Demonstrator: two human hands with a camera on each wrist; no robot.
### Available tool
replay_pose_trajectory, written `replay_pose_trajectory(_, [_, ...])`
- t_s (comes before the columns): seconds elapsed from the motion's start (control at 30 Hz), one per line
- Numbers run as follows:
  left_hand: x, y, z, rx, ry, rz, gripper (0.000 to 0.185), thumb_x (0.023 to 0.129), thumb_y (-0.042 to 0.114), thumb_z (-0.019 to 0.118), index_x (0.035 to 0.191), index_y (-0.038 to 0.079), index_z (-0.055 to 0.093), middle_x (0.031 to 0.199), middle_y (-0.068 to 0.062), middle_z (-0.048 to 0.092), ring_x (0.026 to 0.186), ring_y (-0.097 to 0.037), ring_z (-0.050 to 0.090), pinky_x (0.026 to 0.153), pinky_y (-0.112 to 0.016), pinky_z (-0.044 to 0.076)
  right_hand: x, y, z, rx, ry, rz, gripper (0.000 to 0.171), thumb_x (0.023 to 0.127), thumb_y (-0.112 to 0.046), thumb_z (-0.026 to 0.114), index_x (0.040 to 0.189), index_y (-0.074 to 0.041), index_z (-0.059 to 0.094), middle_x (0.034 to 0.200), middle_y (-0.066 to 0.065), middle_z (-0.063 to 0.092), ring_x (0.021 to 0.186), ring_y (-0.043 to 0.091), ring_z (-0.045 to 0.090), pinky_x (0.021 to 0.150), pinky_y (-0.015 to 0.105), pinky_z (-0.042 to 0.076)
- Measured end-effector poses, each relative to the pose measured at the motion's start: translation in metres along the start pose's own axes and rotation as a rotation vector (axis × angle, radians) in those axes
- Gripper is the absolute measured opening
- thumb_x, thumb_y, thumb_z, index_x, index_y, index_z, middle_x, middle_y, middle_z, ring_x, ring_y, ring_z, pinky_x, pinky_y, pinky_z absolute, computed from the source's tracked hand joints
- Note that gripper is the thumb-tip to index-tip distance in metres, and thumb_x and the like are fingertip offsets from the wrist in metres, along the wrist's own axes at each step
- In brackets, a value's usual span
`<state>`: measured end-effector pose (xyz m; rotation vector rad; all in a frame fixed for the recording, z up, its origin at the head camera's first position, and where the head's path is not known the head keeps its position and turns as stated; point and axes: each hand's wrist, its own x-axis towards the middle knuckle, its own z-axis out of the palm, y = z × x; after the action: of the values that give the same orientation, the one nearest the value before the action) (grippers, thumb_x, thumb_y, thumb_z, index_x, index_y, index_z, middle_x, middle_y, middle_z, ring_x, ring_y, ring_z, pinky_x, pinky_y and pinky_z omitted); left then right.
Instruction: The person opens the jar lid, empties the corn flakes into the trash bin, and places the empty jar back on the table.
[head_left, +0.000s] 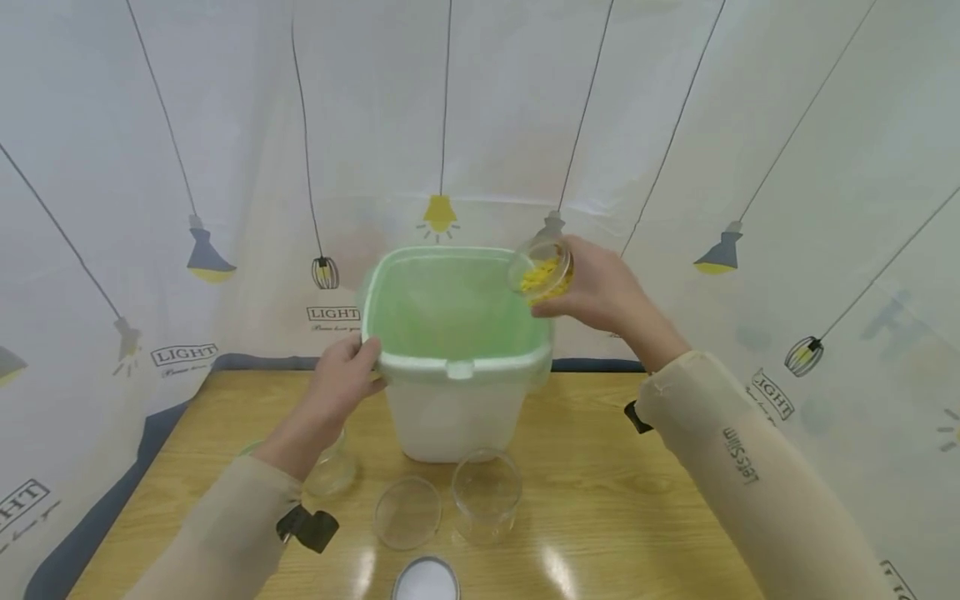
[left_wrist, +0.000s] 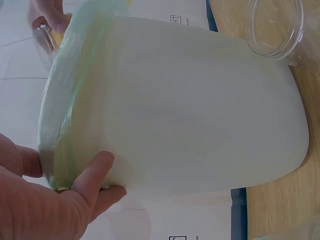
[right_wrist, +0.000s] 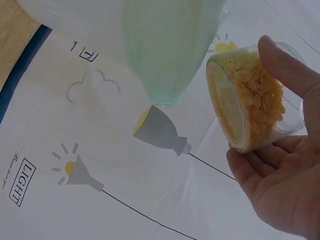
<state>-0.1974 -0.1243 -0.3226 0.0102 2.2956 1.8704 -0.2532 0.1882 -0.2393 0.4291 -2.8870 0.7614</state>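
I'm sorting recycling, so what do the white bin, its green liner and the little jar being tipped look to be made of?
White bin: likely plastic, matte, slightly translucent. Green liner: thin plastic film, wrinkled over the rim. Jar: clear and glossy, glass or hard plastic, showing yellow flakes inside.

A left hand grips the green-lined rim of a white bin standing on a wooden counter, beside a clear glass jar.

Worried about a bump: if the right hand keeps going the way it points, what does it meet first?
Probably the bin: the right hand, holding a tilted jar of yellow flakes, points left over its far right rim. Depth is unclear.
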Motion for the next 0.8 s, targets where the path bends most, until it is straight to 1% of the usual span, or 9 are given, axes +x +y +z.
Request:
replay_pose_trajectory(0.1, [0.000, 0.000, 0.000, 0.009, 0.000, 0.002, 0.050, 0.105, 0.027, 0.031, 0.145, -0.003, 0.036, 0.149, -0.020, 0.040, 0.140, -0.035, 0.040, 0.110, -0.043, 0.044, 0.006, -0.004, 0.003, -0.037, 0.003, -0.009, 0.075, 0.071, -0.026, 0.087, 0.134, -0.013, 0.050, 0.122, 0.004, 0.062, 0.111, 0.026, 0.059, 0.098, 0.049, 0.050])
replay_pose_trajectory(0.23, [0.000, 0.000, 0.000, 0.010, -0.002, 0.006, 0.050, 0.105, 0.028, 0.031, 0.145, -0.002, 0.037, 0.149, -0.019, 0.041, 0.140, -0.035, 0.040, 0.111, -0.043, 0.044, 0.013, -0.009, 0.009, -0.104, 0.008, -0.007, 0.073, 0.070, -0.026, 0.087, 0.131, -0.012, 0.049, 0.118, 0.005, 0.063, 0.107, 0.027, 0.060, 0.093, 0.047, 0.053])
replay_pose_trajectory(0.43, [0.001, -0.003, -0.001, -0.003, -0.012, 0.024, 0.050, 0.105, 0.029, 0.031, 0.145, 0.000, 0.037, 0.149, -0.018, 0.041, 0.140, -0.034, 0.040, 0.111, -0.044, 0.043, 0.020, -0.016, 0.015, -0.152, 0.020, -0.009, 0.081, 0.067, -0.021, 0.088, 0.136, -0.010, 0.047, 0.120, 0.008, 0.062, 0.108, 0.028, 0.059, 0.094, 0.049, 0.054])
replay_pose_trajectory(0.6, [0.000, -0.003, -0.001, 0.005, -0.017, 0.023, 0.051, 0.105, 0.032, 0.030, 0.147, 0.002, 0.035, 0.151, -0.016, 0.040, 0.141, -0.034, 0.039, 0.112, -0.044, 0.042, 0.023, -0.019, 0.021, -0.192, 0.036, -0.018, 0.087, 0.066, -0.019, 0.090, 0.139, -0.011, 0.044, 0.123, 0.008, 0.059, 0.111, 0.028, 0.056, 0.097, 0.049, 0.052])
replay_pose_trajectory(0.8, [-0.001, -0.003, 0.000, 0.016, -0.004, 0.016, 0.052, 0.105, 0.032, 0.031, 0.147, 0.002, 0.034, 0.152, -0.017, 0.039, 0.141, -0.034, 0.039, 0.111, -0.044, 0.043, 0.024, -0.020, 0.028, -0.228, 0.047, -0.043, 0.092, 0.065, -0.016, 0.089, 0.143, -0.010, 0.041, 0.136, 0.011, 0.053, 0.124, 0.030, 0.049, 0.108, 0.051, 0.044])
